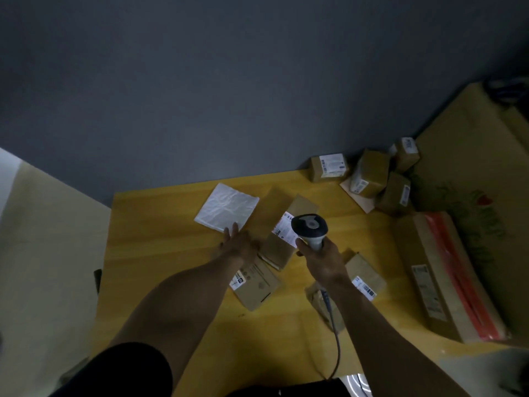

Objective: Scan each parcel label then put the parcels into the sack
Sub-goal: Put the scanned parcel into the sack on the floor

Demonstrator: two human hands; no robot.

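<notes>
Head view is showing the right hand clutching the scanner, aiming it at the parcel label; the left hand, fingers straight, is seemingly steadying that parcel.

Parcel label partly behind scanner, its print unreadable, cable's far end unseen

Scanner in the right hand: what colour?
The scanner has a black head with a light grey top patch and handle; head view.
</notes>
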